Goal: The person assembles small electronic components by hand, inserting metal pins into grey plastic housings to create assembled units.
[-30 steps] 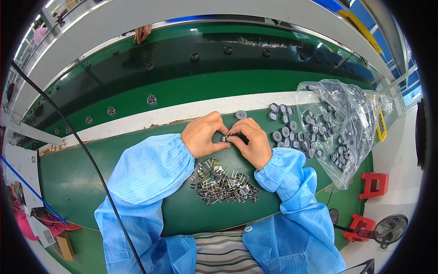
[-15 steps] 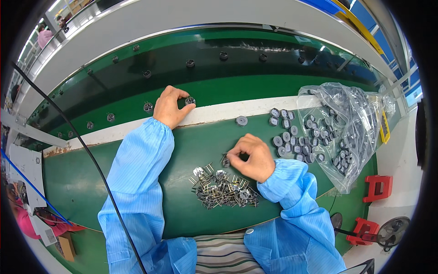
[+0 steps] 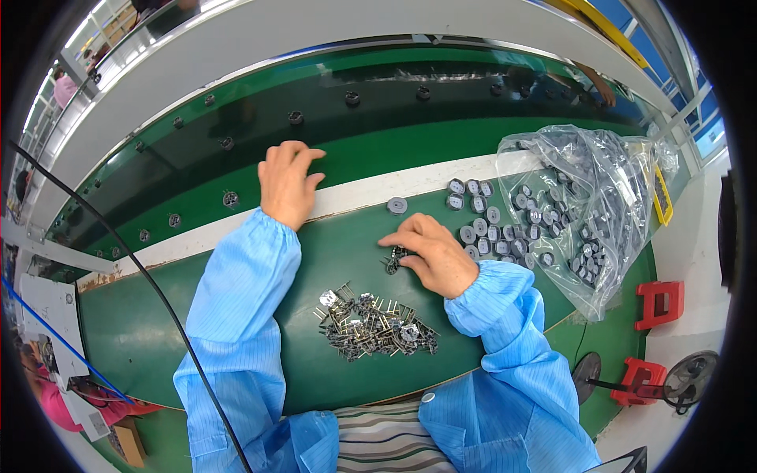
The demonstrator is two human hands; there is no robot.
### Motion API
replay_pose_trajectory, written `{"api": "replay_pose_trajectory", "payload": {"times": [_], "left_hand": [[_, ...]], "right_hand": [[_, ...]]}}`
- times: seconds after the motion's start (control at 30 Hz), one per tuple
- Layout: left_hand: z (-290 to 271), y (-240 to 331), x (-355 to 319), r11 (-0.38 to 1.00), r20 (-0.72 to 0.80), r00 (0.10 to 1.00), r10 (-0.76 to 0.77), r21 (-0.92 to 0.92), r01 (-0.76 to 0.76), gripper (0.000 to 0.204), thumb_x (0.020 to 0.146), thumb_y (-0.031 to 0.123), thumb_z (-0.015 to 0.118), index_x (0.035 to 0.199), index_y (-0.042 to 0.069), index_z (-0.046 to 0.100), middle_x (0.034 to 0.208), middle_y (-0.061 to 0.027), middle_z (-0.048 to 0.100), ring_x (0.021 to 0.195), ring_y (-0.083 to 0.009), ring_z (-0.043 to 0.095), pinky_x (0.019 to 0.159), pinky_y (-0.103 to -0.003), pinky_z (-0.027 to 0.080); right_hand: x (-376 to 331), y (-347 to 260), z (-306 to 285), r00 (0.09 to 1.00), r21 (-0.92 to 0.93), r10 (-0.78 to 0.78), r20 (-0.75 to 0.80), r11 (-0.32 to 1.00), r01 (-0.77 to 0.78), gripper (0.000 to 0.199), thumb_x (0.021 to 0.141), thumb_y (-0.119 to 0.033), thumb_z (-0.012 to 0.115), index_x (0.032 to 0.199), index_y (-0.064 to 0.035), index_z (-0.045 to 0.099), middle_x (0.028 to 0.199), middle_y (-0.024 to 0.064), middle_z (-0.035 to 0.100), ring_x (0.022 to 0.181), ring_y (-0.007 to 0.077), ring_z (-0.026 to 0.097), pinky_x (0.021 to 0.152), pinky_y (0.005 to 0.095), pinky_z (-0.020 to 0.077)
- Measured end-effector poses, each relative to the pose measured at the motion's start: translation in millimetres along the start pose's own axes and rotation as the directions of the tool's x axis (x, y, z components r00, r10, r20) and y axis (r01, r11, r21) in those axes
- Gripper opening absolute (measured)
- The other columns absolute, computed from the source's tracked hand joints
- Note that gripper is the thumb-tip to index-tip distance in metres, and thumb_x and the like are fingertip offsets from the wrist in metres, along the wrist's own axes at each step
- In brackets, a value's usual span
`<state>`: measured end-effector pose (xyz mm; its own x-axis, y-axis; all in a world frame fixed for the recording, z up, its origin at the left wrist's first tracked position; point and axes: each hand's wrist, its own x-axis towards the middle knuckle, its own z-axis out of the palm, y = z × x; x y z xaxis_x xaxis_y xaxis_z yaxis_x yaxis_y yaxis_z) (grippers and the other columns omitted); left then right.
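Observation:
My left hand (image 3: 289,183) is over the near side of the green conveyor belt, its fingers apart and nothing visible in them. Left of it on the belt sits a small round dark part with pins (image 3: 230,199). My right hand (image 3: 435,254) hovers above the green worktop, thumb and fingers closed on a small dark piece with metal pins (image 3: 396,255). Just below it lies a tangled pile of pinned metal pieces (image 3: 377,327). A single grey round cap (image 3: 397,206) rests beyond my right hand, near the white ledge.
Several grey round caps (image 3: 479,226) lie on the right, some inside a clear plastic bag (image 3: 603,213). Further parts (image 3: 296,117) stand along the belt. Another person's hand (image 3: 601,85) reaches in at the far right. A black cable (image 3: 142,256) crosses the left side.
My left hand has opened, and the round part it pinched is out of sight. My right hand has risen slightly from the pile with the pinned piece. Another person's hand has appeared far right.

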<state>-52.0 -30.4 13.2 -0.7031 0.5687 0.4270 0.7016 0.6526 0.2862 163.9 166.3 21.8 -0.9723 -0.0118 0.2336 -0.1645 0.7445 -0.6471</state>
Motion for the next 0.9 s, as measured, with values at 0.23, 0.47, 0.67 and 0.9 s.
{"api": "replay_pose_trajectory", "payload": {"times": [0.23, 0.47, 0.67, 0.9], "left_hand": [[36.0, 61.5, -15.7, 0.684, -0.007, 0.821, 0.571, -0.550, -0.480, 0.036, 0.078, 0.009, 0.082, 0.113, 0.011, 0.075, 0.119, -0.0080, 0.067, 0.111, -0.0306, 0.061, 0.093, -0.041, 0.049], [14.8, 59.5, -31.3, 0.746, 0.259, 0.898, 0.355, -0.658, -0.105, 0.018, 0.090, 0.020, 0.079, 0.103, 0.008, 0.077, 0.106, -0.0076, 0.067, 0.090, -0.0280, 0.067, 0.078, -0.038, 0.055], [17.5, 57.2, -38.6, 0.821, 0.245, 0.927, 0.284, -0.562, -0.103, 0.017, 0.091, 0.014, 0.078, 0.104, 0.005, 0.076, 0.095, -0.0064, 0.059, 0.085, -0.0221, 0.063, 0.074, -0.034, 0.052], [12.1, 39.8, -25.3, 0.675, 0.201, 0.874, 0.443, -0.716, -0.177, 0.032, 0.086, 0.001, 0.078, 0.117, 0.005, 0.072, 0.105, -0.0070, 0.062, 0.089, -0.0192, 0.063, 0.081, -0.034, 0.053]], "right_hand": [[-0.2, 4.2, 21.5, 0.996, 0.034, -0.080, -0.044, 0.996, 0.081, 0.023, 0.078, -0.003, 0.084, 0.097, -0.0040, 0.071, 0.091, 0.0092, 0.063, 0.087, 0.0300, 0.065, 0.072, 0.0390, 0.0548], [-2.2, 7.2, 8.1, 0.998, 0.077, 0.063, -0.005, 0.995, -0.063, 0.019, 0.079, -0.008, 0.083, 0.089, -0.0038, 0.068, 0.090, 0.0112, 0.063, 0.087, 0.0328, 0.065, 0.075, 0.0444, 0.0548], [-0.7, 10.7, 9.4, 0.998, 0.001, 0.013, -0.059, 1.000, -0.013, 0.016, 0.081, -0.007, 0.082, 0.089, -0.0034, 0.069, 0.087, 0.0102, 0.065, 0.081, 0.0307, 0.066, 0.070, 0.0401, 0.0538], [-0.2, 10.1, 12.9, 0.987, -0.063, -0.059, -0.151, 0.997, 0.049, 0.013, 0.081, -0.002, 0.079, 0.090, -0.0032, 0.070, 0.090, 0.0108, 0.064, 0.086, 0.0320, 0.065, 0.074, 0.0414, 0.0538]]}}
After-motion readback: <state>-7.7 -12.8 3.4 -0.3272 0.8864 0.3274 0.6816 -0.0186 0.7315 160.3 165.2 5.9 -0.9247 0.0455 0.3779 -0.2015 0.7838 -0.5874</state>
